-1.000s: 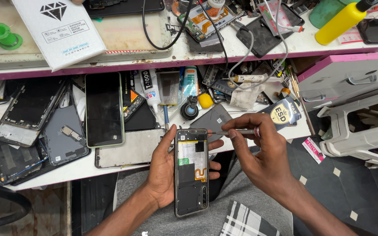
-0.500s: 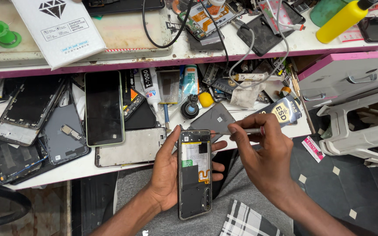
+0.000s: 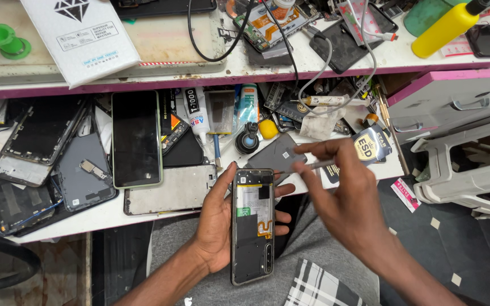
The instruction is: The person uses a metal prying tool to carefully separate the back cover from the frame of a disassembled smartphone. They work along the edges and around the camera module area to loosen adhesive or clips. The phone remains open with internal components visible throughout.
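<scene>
Head view. The left hand [image 3: 218, 226] cradles an opened black smartphone with its back cover off [image 3: 252, 225], fingers wrapped round both long edges, over the person's lap just below the tabletop [image 3: 109, 212] edge. The phone's internals are exposed: a battery label, a green patch and an orange flex strip show, so the rear panel is already removed, while the inner parts appear in place and remain to be worked. The right hand [image 3: 350, 195] pinches a thin grey metal tool [image 3: 313, 165] between thumb and fingertips, its tip pointing at the phone's top right corner; whether it touches cannot be told. The phone thus lies in the left hand, just left of and below the right.

On the tabletop lie a dark-screened phone with a pale green rim [image 3: 136, 139], a grey back cover [image 3: 280, 156] and stripped phone frames. A yellow plastic bottle [image 3: 443, 29] and a white flat box [image 3: 80, 37] rest on the shelf above.
</scene>
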